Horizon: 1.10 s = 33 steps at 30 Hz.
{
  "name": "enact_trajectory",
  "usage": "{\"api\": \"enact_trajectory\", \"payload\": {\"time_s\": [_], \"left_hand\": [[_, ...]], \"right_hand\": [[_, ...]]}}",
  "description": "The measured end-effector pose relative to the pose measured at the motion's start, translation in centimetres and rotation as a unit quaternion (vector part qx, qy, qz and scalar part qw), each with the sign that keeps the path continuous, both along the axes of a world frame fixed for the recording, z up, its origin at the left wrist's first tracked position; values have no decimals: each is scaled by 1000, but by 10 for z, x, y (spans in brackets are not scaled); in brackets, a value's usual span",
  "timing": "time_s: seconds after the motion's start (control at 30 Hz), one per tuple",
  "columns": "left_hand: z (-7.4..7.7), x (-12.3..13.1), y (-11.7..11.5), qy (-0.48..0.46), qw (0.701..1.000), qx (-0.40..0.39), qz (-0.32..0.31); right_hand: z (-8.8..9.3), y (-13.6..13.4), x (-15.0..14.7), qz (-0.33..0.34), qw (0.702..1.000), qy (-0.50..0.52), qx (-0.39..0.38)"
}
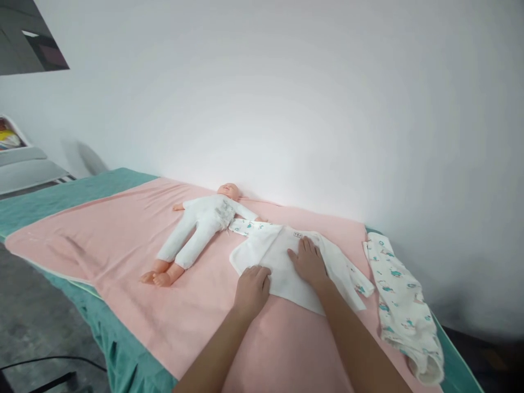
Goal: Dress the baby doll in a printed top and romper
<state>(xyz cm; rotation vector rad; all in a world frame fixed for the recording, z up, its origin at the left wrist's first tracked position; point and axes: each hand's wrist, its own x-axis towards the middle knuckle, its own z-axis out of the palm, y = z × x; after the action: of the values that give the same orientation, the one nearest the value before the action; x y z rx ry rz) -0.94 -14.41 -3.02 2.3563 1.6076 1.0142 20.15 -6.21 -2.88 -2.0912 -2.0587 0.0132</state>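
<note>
A white baby shirt (278,267) lies spread with its inner side up, a small label at the neck and printed cuffs at both sleeves. My left hand (252,288) is at its lower left edge, fingers bent together on the cloth. My right hand (310,262) lies flat on the shirt below the label, fingers stretched out. Left of the shirt, a baby doll (204,215) with a white cloth body rests on its back, head toward the wall. One of its hands is beside the shirt's left sleeve.
Printed baby pants (403,300) lie along the right side. Under everything is a pink sheet (135,245) over a green cover (98,188). A white wall (311,109) rises behind. At the far left stands a pale piece of furniture (24,169); a cable (57,358) runs low on the left.
</note>
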Motion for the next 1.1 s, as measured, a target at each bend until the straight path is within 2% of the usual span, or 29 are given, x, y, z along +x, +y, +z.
{"api": "enact_trajectory", "payload": {"time_s": [0.13,0.23,0.4,0.53,0.63,0.73,0.83,0.9,1.0,1.1], "left_hand": [[1,0,0,3,1000,-25,7],[2,1,1,9,999,-33,10],[4,0,2,2,999,-44,9],[6,-1,0,-10,999,-37,-5],[5,-2,-3,-20,999,-35,-15],[9,-12,-3,-48,997,-34,-41],[27,-37,8,-75,996,-8,-54],[48,-65,23,-77,996,21,-29],[77,-121,49,-41,998,43,16],[88,-187,75,-11,994,33,108]], "right_hand": [[7,-1,33,-30,999,-10,-13],[13,-9,42,-27,999,-24,-7],[12,-32,27,-28,998,-58,17],[5,-55,12,9,994,-100,30],[2,-78,8,32,994,-107,0],[8,-102,6,61,991,-103,-52],[23,-112,0,91,986,-93,-100],[35,-103,-13,104,984,-74,-122],[50,-65,-49,106,986,-17,-125],[59,-10,-100,102,989,70,-78]]}}
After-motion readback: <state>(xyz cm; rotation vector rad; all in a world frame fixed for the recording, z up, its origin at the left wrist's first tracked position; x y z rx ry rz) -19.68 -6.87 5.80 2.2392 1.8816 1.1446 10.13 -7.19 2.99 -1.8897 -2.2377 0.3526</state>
